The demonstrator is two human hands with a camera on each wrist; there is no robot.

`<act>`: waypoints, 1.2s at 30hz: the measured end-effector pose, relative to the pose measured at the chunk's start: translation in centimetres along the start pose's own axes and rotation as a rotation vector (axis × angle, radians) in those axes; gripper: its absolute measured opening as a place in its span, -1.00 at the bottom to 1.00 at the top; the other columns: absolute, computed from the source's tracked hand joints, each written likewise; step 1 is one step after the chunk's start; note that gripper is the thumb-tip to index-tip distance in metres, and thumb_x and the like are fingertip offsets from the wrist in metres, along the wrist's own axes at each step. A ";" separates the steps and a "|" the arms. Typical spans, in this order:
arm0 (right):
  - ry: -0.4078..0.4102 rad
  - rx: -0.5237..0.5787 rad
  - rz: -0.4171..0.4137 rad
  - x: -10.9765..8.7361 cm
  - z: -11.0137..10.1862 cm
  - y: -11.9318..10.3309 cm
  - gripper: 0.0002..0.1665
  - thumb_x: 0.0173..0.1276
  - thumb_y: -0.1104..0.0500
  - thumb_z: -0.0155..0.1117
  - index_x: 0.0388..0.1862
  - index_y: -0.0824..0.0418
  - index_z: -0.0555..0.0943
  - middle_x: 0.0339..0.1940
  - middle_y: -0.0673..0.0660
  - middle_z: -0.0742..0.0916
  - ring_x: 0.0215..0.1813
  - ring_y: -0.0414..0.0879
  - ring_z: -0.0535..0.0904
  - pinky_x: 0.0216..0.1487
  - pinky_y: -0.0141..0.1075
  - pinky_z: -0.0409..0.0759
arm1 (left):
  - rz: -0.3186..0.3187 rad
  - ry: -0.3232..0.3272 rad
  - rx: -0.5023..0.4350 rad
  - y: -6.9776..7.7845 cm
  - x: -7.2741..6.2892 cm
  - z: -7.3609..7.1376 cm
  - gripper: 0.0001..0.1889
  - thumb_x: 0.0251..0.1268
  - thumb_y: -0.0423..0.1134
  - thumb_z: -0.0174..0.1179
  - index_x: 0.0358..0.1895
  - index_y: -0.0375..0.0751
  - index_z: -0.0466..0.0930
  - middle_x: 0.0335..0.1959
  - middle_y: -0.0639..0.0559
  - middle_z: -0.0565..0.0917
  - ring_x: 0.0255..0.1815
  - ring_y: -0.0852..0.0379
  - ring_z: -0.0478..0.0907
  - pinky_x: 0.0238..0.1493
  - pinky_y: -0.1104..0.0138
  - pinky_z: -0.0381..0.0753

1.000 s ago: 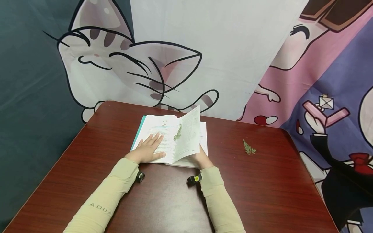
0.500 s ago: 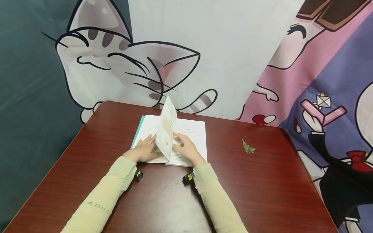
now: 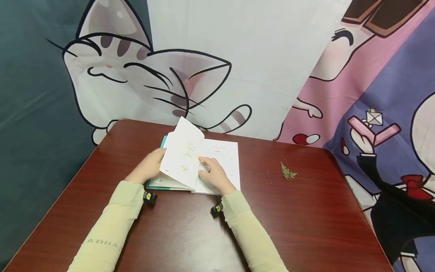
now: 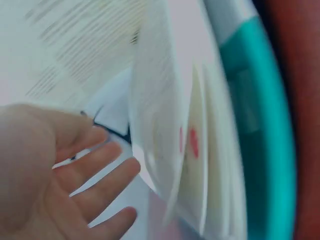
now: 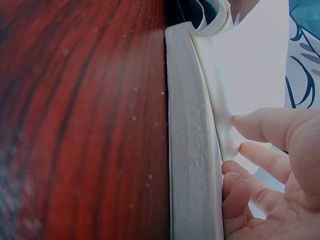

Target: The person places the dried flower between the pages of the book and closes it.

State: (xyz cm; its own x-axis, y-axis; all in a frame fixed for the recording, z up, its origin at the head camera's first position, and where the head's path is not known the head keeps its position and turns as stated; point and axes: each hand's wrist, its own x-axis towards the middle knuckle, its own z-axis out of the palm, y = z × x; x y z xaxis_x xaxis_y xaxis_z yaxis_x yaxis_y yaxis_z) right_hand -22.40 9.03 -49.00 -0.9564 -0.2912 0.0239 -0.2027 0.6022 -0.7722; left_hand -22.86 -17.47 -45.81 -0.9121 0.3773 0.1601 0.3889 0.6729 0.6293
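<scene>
An open book (image 3: 224, 156) with a teal cover lies on the table, its right side flat. Over the left side a loose-standing page (image 3: 181, 151) with small green prints leans up. My left hand (image 3: 145, 166) is at the book's left edge, its fingertips hidden behind that page in the head view. The left wrist view shows the left fingers (image 4: 102, 190) spread, beside fanned pages (image 4: 200, 165). My right hand (image 3: 215, 175) is over the right side, near the spine. In the right wrist view its thumb and forefinger touch the white page's surface (image 5: 255, 65).
A green fern leaf (image 3: 288, 172) lies on the brown wooden table (image 3: 306, 223), right of the book. Behind the table's far edge hangs a cloth (image 3: 265, 68) with cartoon prints.
The right hand has come round from beneath the lifted page and swept it leftward. My left hand has left the left-hand page, where it lay flat, and drawn back to the book's left edge.
</scene>
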 end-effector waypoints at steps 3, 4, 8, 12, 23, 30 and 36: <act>-0.001 0.000 0.008 0.0 -0.1 0.0 -0.34 0.36 0.18 0.29 0.46 0.15 0.48 0.22 0.22 0.61 0.20 0.05 0.54 0.30 -0.05 0.45 | -0.097 0.108 0.009 0.8 0.3 -1.4 -0.54 0.65 -0.28 -0.13 0.47 -0.40 0.32 0.43 -0.40 0.37 0.46 -0.35 0.27 0.42 -0.19 0.25; -0.001 -0.002 0.009 0.0 -0.1 0.0 -0.34 0.36 0.18 0.30 0.46 0.15 0.48 0.22 0.22 0.61 0.20 0.05 0.54 0.31 -0.06 0.45 | -0.110 0.149 0.010 1.2 0.3 -1.8 -0.54 0.66 -0.29 -0.17 0.48 -0.40 0.30 0.43 -0.40 0.36 0.47 -0.34 0.27 0.43 -0.18 0.24; 0.005 -0.009 0.003 -0.1 -0.2 0.0 -0.33 0.35 0.19 0.30 0.45 0.16 0.48 0.21 0.22 0.61 0.20 0.05 0.54 0.31 -0.06 0.45 | -0.073 0.288 -0.001 3.4 0.4 -2.8 -0.55 0.65 -0.31 -0.16 0.47 -0.36 0.35 0.42 -0.32 0.40 0.45 -0.27 0.32 0.42 -0.14 0.28; 0.015 -0.014 -0.012 -0.1 -0.4 0.0 -0.34 0.34 0.20 0.32 0.44 0.17 0.49 0.19 0.23 0.62 0.16 0.04 0.55 0.28 -0.07 0.46 | 0.050 0.304 0.048 6.1 0.7 -3.0 -0.57 0.60 -0.36 -0.12 0.43 -0.37 0.40 0.39 -0.29 0.44 0.42 -0.22 0.37 0.40 -0.10 0.32; -0.011 0.034 -0.004 -0.1 -0.7 0.0 -0.34 0.32 0.22 0.38 0.42 0.15 0.50 0.19 0.23 0.64 -0.05 -0.01 0.52 0.04 -0.16 0.50 | 0.087 -0.037 0.396 8.3 1.2 0.5 -0.50 0.54 -0.27 0.08 0.45 -0.37 0.37 0.41 -0.27 0.46 0.44 -0.19 0.39 0.44 -0.32 0.12; -0.011 0.017 0.006 0.0 -0.6 0.1 -0.33 0.33 0.22 0.38 0.43 0.11 0.49 0.19 0.21 0.64 -0.13 -0.06 0.48 -0.03 -0.20 0.49 | -0.069 -0.159 0.439 6.8 1.1 1.9 -0.37 0.51 -0.05 0.14 0.52 -0.25 0.31 0.49 -0.24 0.38 0.49 -0.16 0.33 0.45 -0.40 -0.13; 0.000 0.016 0.004 0.0 -0.6 0.2 -0.33 0.33 0.22 0.39 0.43 0.10 0.49 0.20 0.20 0.65 -0.13 -0.07 0.48 -0.03 -0.20 0.49 | -0.071 -0.204 0.353 5.5 1.2 3.2 -0.31 0.55 0.02 0.07 0.57 -0.27 0.20 0.55 -0.31 0.23 0.56 -0.28 0.18 0.45 -0.32 0.08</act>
State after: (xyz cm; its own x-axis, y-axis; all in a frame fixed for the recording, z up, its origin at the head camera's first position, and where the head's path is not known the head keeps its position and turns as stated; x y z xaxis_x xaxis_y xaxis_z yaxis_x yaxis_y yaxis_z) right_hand -22.56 9.61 -48.78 -0.9572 -0.2885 0.0208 -0.1952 0.5911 -0.7826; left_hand -21.38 -11.30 -44.59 -0.9079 0.4161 -0.0504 0.3784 0.8656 0.3280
